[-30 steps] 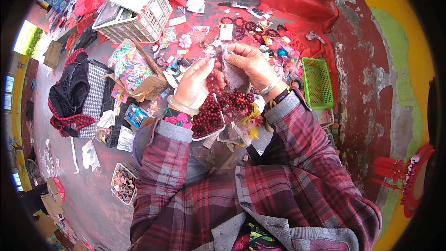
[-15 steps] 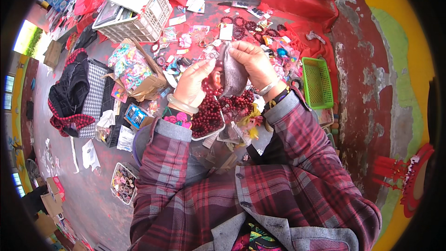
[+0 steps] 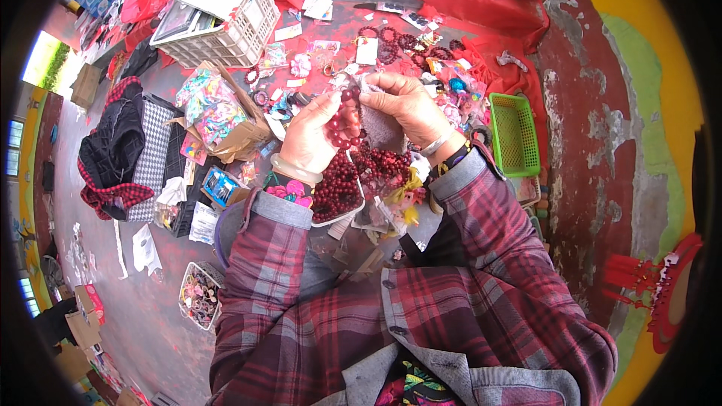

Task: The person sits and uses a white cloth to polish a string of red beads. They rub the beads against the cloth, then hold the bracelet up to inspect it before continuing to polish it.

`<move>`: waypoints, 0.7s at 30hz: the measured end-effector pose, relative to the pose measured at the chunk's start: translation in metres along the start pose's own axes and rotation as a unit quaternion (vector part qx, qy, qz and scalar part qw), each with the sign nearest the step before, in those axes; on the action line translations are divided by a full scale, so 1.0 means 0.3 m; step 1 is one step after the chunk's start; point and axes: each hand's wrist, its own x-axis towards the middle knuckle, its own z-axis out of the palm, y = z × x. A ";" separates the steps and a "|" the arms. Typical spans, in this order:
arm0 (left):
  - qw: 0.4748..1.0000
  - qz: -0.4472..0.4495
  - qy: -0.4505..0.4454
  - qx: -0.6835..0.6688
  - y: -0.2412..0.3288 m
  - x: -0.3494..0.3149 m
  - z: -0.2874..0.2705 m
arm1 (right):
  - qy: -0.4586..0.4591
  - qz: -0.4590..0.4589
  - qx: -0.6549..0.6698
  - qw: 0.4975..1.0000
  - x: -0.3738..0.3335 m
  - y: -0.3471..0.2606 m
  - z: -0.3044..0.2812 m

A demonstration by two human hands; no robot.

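A bracelet of dark red beads (image 3: 348, 95) hangs from the closed fingers of my left hand (image 3: 308, 134). My right hand (image 3: 414, 109) pinches a grey cloth (image 3: 383, 131) against the beads beside it, its fingertips nearly meeting the left thumb. Below both hands, a heap of dark red bead strings (image 3: 336, 189) fills a white container (image 3: 343, 217). More dark red strings (image 3: 387, 169) lie to the right of it, partly under the cloth. Yellow and pink trinkets (image 3: 410, 199) sit at their right edge.
Ahead lie several dark red bracelets (image 3: 391, 45) among small packets. A green basket (image 3: 514, 134) stands right, near the peeling wall (image 3: 594, 105). A carton of colourful bags (image 3: 244, 131) and a white crate (image 3: 233, 34) are left; a small basket (image 3: 201, 297) is on the floor.
Both hands have drawn together slightly. The bead loop now shows more between the fingers, and the cloth has dropped and bunched in my right hand.
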 end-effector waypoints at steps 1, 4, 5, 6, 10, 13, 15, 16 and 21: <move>1.000 0.000 0.008 0.014 -0.003 0.003 0.001 | 0.009 -0.021 -0.017 1.000 0.005 0.002 -0.004; 0.998 -0.009 0.011 0.068 0.004 0.001 0.009 | -0.030 -0.018 0.033 0.999 -0.004 -0.017 -0.004; 0.996 -0.014 0.009 0.089 0.007 0.000 0.011 | -0.031 -0.012 0.022 0.999 -0.006 -0.020 -0.002; 0.993 -0.014 0.003 0.117 0.006 0.001 0.004 | -0.032 -0.007 0.012 0.999 -0.008 -0.022 0.002; 0.978 -0.014 -0.008 0.209 0.005 0.006 -0.011 | 0.015 -0.032 -0.078 0.996 0.009 0.013 -0.016; 0.984 -0.021 0.013 0.177 0.007 0.002 0.010 | 0.077 -0.043 -0.046 0.995 0.024 0.040 -0.027; 0.992 -0.018 0.021 0.120 0.016 -0.003 0.018 | 0.095 -0.040 -0.009 0.995 0.028 0.025 -0.032; 0.996 -0.010 0.018 0.088 0.025 -0.007 0.016 | 0.103 -0.039 0.010 0.994 0.028 0.011 -0.030; 1.000 0.017 0.018 -0.016 0.056 -0.001 -0.013 | 0.066 -0.007 0.150 0.986 0.031 -0.021 -0.079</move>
